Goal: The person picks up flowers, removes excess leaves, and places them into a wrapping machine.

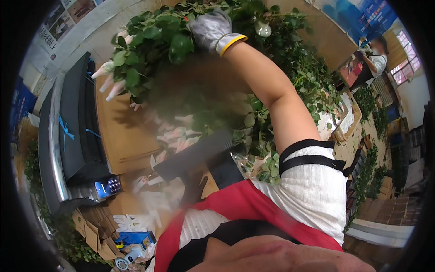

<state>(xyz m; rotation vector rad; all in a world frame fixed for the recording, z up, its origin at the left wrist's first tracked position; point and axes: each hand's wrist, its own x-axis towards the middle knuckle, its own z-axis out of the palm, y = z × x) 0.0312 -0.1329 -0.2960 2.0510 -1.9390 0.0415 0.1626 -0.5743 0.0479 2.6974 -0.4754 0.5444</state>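
My right hand [212,30], in a grey-white work glove with a yellow cuff, reaches up among leafy green stems at the top of the view. Its fingers are curled and partly lost in the leaves, so whether they grip a stem is unclear. Close by on the left is a leafy bunch of flower stems [136,61]; pale pink buds in white mesh sleeves [103,71] stick out of it. More sleeved buds [180,136] lie lower, near a dark ribbed panel [193,156]. My left hand is out of view. A blurred patch covers the middle.
A black padded trough [76,125] with blue ties borders the wooden table [125,136] at left. A lit phone [108,187] lies at its end. Below are white gloves [131,222], a blue box [137,238] and cardboard [90,234]. Another person [375,59] stands far right.
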